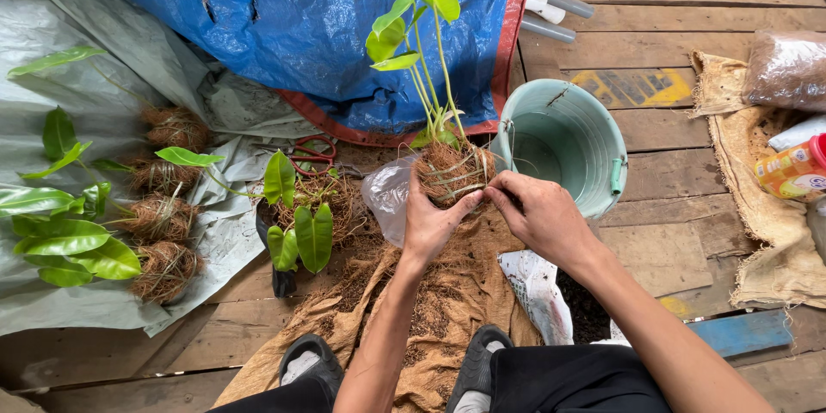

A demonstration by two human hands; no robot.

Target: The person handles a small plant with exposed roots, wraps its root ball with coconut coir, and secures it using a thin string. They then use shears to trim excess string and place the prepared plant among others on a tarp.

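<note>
Both hands, left hand [433, 222] and right hand [540, 217], grip a fibre-wrapped plant [452, 170] over plank flooring [680, 232].

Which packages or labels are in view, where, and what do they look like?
Clear bag: top right on the burlap, bulging, full of brown fibre.
Bottle: right edge, lying on its side, orange-yellow label, red cap.
White sack: on the floor under the right hand, open, small dark print, dark soil beside it.
Clear plastic bag: crumpled, behind the left hand.
</note>
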